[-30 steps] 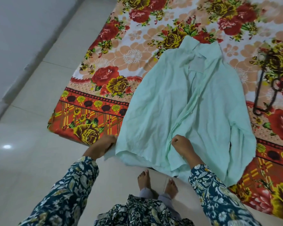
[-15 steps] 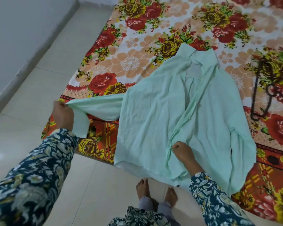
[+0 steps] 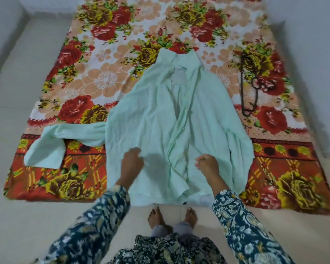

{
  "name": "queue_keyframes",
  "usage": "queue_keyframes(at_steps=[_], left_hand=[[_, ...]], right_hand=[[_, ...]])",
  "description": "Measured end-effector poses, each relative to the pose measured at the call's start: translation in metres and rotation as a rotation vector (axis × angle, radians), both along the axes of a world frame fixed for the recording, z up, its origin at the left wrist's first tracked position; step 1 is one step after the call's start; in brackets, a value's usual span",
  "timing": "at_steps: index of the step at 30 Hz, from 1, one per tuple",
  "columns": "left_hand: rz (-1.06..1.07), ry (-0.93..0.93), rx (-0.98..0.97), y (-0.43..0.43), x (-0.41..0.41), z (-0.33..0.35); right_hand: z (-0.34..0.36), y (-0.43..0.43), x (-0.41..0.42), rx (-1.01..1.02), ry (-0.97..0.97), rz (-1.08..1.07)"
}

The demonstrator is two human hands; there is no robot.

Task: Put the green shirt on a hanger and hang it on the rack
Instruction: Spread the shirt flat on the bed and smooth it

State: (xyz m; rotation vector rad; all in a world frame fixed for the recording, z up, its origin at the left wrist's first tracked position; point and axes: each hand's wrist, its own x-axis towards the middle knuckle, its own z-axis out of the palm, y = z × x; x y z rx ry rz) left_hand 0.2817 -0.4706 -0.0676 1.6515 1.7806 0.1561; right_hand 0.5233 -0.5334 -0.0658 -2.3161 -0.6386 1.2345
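A pale, smooth tiled floor (image 3: 23,96) filled the head view, with a plain grey wall (image 3: 312,44) rising along the right. A thick, plush blanket (image 3: 103,82) lay flat across the floor, printed with large red, yellow and peach flowers and edged near the person with an orange check border.

The green shirt (image 3: 145,115), thin, pale mint and finely creased, lay on the blanket with its collar at the far end and its hem at the near blanket edge. Its front lay open down the middle. One sleeve stretched out flat to the left, its cuff end folded down. The other sleeve lay bunched along the shirt's right side.

A dark, thin hanger (image 3: 243,92) lay on the blanket right of the shirt, apart from it, with bare blanket between them.

The left hand (image 3: 132,162) rested on the shirt's left front, blurred, so its fingers' state could not be told. The right hand (image 3: 207,163) lay on the right front with fingers curled; whether they pinched cloth could not be told. Both arms wore dark floral sleeves (image 3: 242,221).

Bare feet (image 3: 155,216) stood on open floor just short of the hem.
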Motion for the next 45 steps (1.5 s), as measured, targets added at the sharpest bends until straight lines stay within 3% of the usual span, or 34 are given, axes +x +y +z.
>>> queue_keyframes(at_steps=[3,5,7,10,13,15,17,22,25,27,30,32,34,36,38,39,42,45], left_hand=[[-0.433,0.086,0.099,-0.049,0.062,-0.001],[-0.718,0.090,0.200,-0.072,0.098,0.000],[-0.977,0.096,0.294,-0.088,0.126,-0.005],[-1.158,0.234,0.153,-0.100,0.159,-0.012],[-1.145,0.395,0.100,-0.096,0.171,-0.016],[-1.142,0.448,0.082,-0.094,0.170,-0.018],[-1.127,0.466,0.066,-0.093,0.165,-0.019],[-1.082,0.496,0.020,-0.095,0.154,-0.023],[-1.063,0.480,-0.024,-0.102,0.154,-0.023],[-1.024,0.468,-0.033,-0.108,0.154,-0.025],[-1.012,0.486,0.006,-0.114,0.156,-0.026],[-0.981,0.461,-0.016,-0.113,0.156,-0.024],[-0.869,0.356,-0.064,-0.111,0.155,-0.023],[-0.739,0.240,-0.120,-0.108,0.154,-0.020],[-0.654,0.230,-0.112,-0.107,0.151,-0.018],[-0.645,0.292,-0.080,-0.107,0.147,-0.018],[-0.612,0.511,0.017,-0.112,0.134,-0.023],[-0.557,0.523,0.063,-0.120,0.125,-0.019]], right_hand=[[-0.003,-0.033,0.026,-0.146,-0.272,-0.031],[-0.008,-0.058,0.047,-0.186,-0.354,-0.133],[-0.013,-0.076,0.064,-0.189,-0.403,-0.200],[-0.019,-0.093,0.089,-0.153,-0.320,-0.361],[-0.025,-0.093,0.114,-0.137,-0.065,-0.492],[-0.025,-0.094,0.131,-0.200,-0.008,-0.376],[-0.015,-0.092,0.149,-0.208,-0.170,-0.303],[0.029,-0.081,0.212,-0.030,-0.608,-0.441],[0.034,-0.082,0.230,0.027,-0.732,-0.387],[0.029,-0.085,0.222,-0.029,-0.642,-0.228],[0.009,-0.095,0.176,-0.248,-0.207,0.246],[-0.008,-0.106,0.143,-0.328,-0.011,0.371],[-0.022,-0.117,0.124,-0.265,0.027,0.312],[-0.025,-0.122,0.120,-0.151,0.126,0.047],[-0.024,-0.123,0.125,-0.088,0.222,-0.175],[-0.024,-0.123,0.130,-0.090,0.209,-0.187],[-0.018,-0.129,0.143,-0.161,-0.044,-0.093],[-0.008,-0.133,0.153,-0.159,-0.287,-0.120]])
